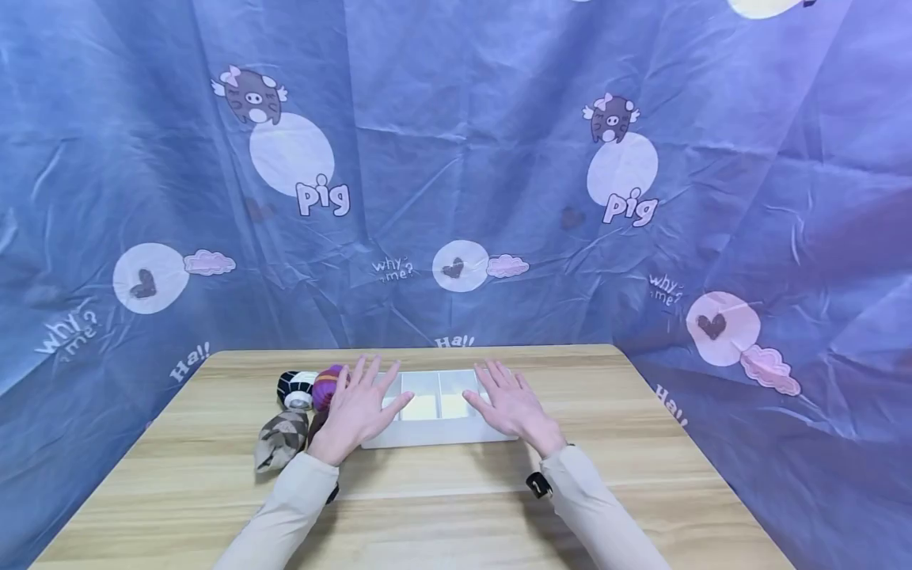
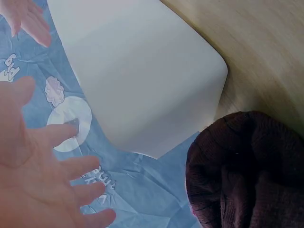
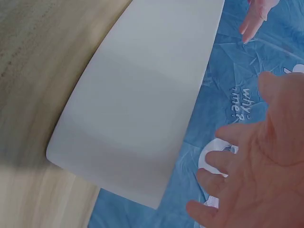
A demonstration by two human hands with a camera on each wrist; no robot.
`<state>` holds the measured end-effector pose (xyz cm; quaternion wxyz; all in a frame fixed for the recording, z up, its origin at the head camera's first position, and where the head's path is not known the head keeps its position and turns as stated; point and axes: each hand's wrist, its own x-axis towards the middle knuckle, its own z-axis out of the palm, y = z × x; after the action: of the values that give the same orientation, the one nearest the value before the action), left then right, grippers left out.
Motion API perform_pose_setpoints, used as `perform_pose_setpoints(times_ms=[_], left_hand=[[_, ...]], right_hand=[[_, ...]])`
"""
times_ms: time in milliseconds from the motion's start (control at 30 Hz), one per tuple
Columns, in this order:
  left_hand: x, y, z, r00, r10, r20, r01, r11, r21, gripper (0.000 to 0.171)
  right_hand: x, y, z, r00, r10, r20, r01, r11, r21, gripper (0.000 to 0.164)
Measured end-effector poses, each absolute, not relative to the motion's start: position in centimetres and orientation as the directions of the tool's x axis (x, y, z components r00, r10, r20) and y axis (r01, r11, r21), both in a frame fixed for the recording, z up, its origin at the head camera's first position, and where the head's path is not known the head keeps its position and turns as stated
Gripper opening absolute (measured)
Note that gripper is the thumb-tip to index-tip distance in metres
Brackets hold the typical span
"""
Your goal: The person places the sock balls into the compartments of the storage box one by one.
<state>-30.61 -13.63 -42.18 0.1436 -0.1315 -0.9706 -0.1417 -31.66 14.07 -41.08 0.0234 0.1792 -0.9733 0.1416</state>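
A white divided box [image 1: 438, 432] stands on the table, its long near wall facing me. My left hand [image 1: 359, 408] hovers with spread, straight fingers over the box's left end and holds nothing. Over the right end, my right hand [image 1: 514, 404] is spread the same way, palm down and holding nothing. In the left wrist view, a dark brown ribbed knit bundle [image 2: 247, 171], like a rolled sock, lies by the end of the box [image 2: 142, 71]. The right wrist view has the box wall [image 3: 128, 95] beside the outstretched right hand [image 3: 266, 147]. Both hands partly hide the outer compartments.
Left of the box sit a black-and-white bundle [image 1: 295, 389], a purple striped bundle [image 1: 325, 388] and a brown-grey checkered bundle [image 1: 281, 440], all of soft fabric. The wooden table [image 1: 627, 475] ends at a blue printed cloth [image 1: 463, 182] at the back and sides.
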Motion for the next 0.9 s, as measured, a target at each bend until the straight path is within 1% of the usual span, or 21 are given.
perform_pose_setpoints(times_ms=[100, 233, 433, 533, 600, 767, 900], left_hand=[[-30.6, -13.6, -42.2, -0.923, 0.209, 0.323, 0.292, 0.928, 0.232, 0.072], [-30.7, -13.7, -42.3, -0.908, 0.205, 0.366, 0.296, 0.932, 0.211, 0.069], [-31.0, -14.1, -42.7, -0.861, 0.194, 0.47, 0.324, 0.921, 0.214, 0.06], [-31.1, -14.4, -42.7, -0.842, 0.173, 0.511, 0.34, 0.906, 0.253, 0.056], [-31.0, -14.7, -42.6, -0.842, 0.155, 0.517, 0.344, 0.892, 0.292, 0.055], [-31.0, -15.3, -42.3, -0.882, 0.11, 0.458, 0.323, 0.849, 0.418, 0.056], [-31.3, -16.2, -42.3, -0.914, 0.08, 0.398, 0.295, 0.805, 0.515, 0.053]], right_hand=[[-31.5, 14.1, -41.1, -0.93, -0.351, 0.108, -0.367, 0.888, -0.278, 0.069], [-31.5, 14.2, -41.4, -0.92, -0.364, 0.146, -0.392, 0.873, -0.291, 0.065], [-31.7, 14.3, -41.7, -0.875, -0.383, 0.295, -0.473, 0.805, -0.357, 0.053], [-31.9, 14.5, -41.8, -0.872, -0.37, 0.319, -0.482, 0.76, -0.436, 0.049], [-32.1, 14.7, -41.9, -0.883, -0.346, 0.319, -0.466, 0.731, -0.498, 0.047], [-32.5, 15.8, -42.2, -0.905, -0.287, 0.313, -0.424, 0.632, -0.649, 0.046], [-32.6, 17.0, -42.5, -0.918, -0.272, 0.29, -0.395, 0.547, -0.738, 0.046]])
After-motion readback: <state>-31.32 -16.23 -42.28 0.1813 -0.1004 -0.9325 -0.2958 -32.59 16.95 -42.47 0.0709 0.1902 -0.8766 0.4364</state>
